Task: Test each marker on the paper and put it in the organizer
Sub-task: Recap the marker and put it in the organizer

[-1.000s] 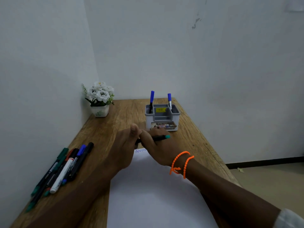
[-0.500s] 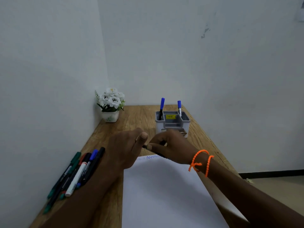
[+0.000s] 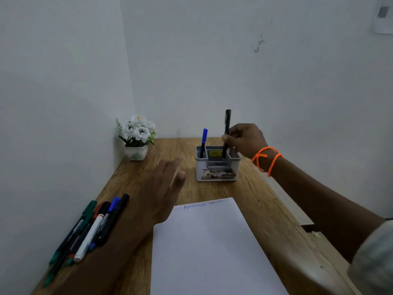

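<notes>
My right hand (image 3: 244, 139) pinches a black marker (image 3: 227, 124) upright, its lower end inside the grey organizer (image 3: 217, 174) at the back of the desk. A blue-capped marker (image 3: 203, 141) stands in the organizer's left compartment. My left hand (image 3: 163, 188) hovers flat with straight fingers over the desk, left of the organizer and holding nothing. The white paper (image 3: 212, 248) lies in front, with blue squiggles along its top edge. Several markers (image 3: 93, 226) lie in a bunch at the left edge of the desk.
A small white pot of white flowers (image 3: 137, 137) stands in the back left corner. Walls close the desk (image 3: 255, 201) on the left and behind. The desk's right edge drops off to the floor.
My right hand has lifted the marker from the paper's top edge to the organizer and turned it upright. My left hand has let go of the marker and opened.
</notes>
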